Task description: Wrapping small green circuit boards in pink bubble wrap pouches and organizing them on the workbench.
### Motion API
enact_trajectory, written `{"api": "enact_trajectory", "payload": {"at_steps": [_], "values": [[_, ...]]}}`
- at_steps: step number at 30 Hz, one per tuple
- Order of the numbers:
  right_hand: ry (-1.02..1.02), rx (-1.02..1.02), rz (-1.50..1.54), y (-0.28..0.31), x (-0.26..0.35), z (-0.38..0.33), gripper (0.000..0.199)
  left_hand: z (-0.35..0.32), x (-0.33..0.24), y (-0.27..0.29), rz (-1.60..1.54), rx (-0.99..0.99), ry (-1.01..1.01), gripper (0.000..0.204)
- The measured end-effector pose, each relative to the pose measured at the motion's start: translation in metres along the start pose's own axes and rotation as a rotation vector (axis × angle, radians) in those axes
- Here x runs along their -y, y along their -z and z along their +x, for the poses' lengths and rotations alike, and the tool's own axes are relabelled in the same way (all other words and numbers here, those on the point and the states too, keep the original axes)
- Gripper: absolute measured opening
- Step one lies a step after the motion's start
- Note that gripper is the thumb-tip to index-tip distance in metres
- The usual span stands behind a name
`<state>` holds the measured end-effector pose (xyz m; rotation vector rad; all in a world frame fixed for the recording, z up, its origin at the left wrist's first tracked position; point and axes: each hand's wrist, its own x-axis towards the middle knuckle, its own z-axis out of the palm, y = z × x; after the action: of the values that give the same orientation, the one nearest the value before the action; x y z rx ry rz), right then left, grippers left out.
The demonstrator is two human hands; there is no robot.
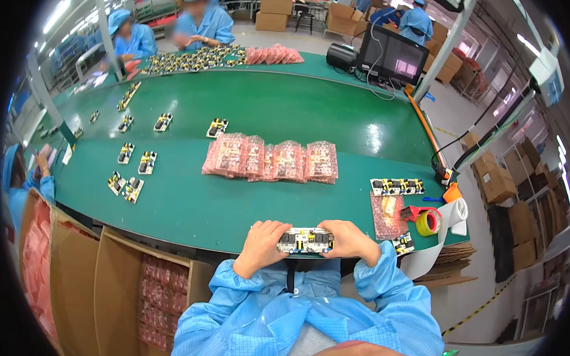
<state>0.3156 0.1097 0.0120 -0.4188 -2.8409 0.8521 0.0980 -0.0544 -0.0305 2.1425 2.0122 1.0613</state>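
A white circuit board (pixel 305 240) with black, yellow and blue parts is held level at the table's front edge. My left hand (pixel 264 243) grips its left end, and my right hand (pixel 352 240) grips the right end with the thumb along the edge. Beyond it, a row of boards wrapped in pink bubble wrap (pixel 270 158) lies on the green table. To the right of my right hand are a loose board (pixel 403 243), a pink bubble-wrap bag (pixel 389 216) and a row of joined boards (pixel 398 186).
A red tape dispenser with yellow tape (pixel 426 220) and a white paper roll (pixel 454 212) sit at the right. Loose boards (pixel 132 189) are scattered left. An open carton (pixel 115 279) of wrapped boards stands lower left. A monitor (pixel 393 53) stands at the back; co-workers sit across the table.
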Motion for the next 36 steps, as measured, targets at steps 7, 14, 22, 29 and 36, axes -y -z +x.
{"api": "enact_trajectory", "payload": {"at_steps": [7, 14, 22, 29, 36], "values": [[-0.191, -0.067, 0.222, -0.019, -0.01, 0.009, 0.058, 0.001, 0.011, 0.007, -0.357, -0.2, 0.087, 0.058], [-0.131, -0.085, 0.044, 0.003, -0.037, 0.01, 0.064, 0.01, 0.017, 0.027, 0.153, 0.005, 0.111, 0.089], [-0.151, 0.016, -0.062, 0.003, -0.028, 0.016, 0.068, 0.033, 0.042, 0.05, 0.07, 0.08, 0.071, 0.094], [-0.084, -0.04, 0.031, -0.014, -0.018, 0.025, 0.065, 0.043, 0.003, -0.034, 0.037, 0.202, -0.076, 0.081], [-0.058, -0.174, 0.059, -0.019, -0.013, 0.015, 0.06, 0.037, 0.009, -0.053, -0.107, 0.006, -0.114, 0.07]]}}
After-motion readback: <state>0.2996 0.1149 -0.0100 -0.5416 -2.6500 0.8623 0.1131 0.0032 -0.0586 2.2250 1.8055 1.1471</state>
